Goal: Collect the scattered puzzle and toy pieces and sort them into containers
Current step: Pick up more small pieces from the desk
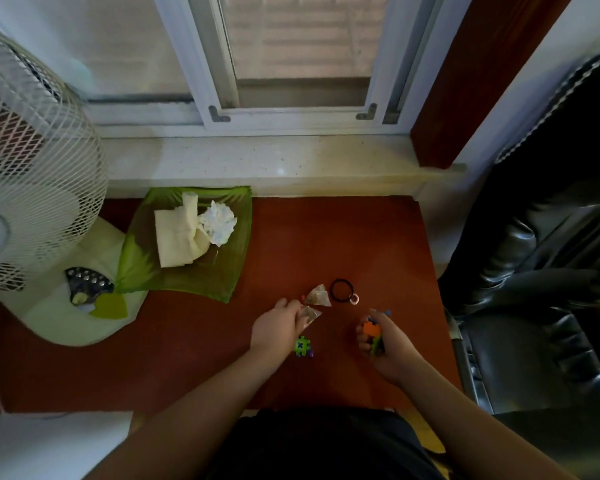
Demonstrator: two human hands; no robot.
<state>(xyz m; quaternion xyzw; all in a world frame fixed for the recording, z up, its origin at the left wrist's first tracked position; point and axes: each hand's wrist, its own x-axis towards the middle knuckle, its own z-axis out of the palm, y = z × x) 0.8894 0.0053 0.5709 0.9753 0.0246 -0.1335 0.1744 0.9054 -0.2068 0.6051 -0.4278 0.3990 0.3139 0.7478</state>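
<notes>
My right hand (385,344) is curled round several plastic toy pieces (373,332), orange, green and blue, held just above the red-brown table (326,244). My left hand (278,323) pinches a small clear plastic bag (309,313) near the table's middle. A second small clear bag (317,296) with a few pieces inside lies right beyond it. A green toy piece (302,345) with a purple bit beside it lies on the table under my left wrist.
A black hair tie (342,289) with a small pink charm lies right of the bags. A green leaf-shaped tray (160,275) holds folded cloth and crumpled tissue at the left. A white fan (32,188) stands far left. A black leather chair (534,271) borders the right edge.
</notes>
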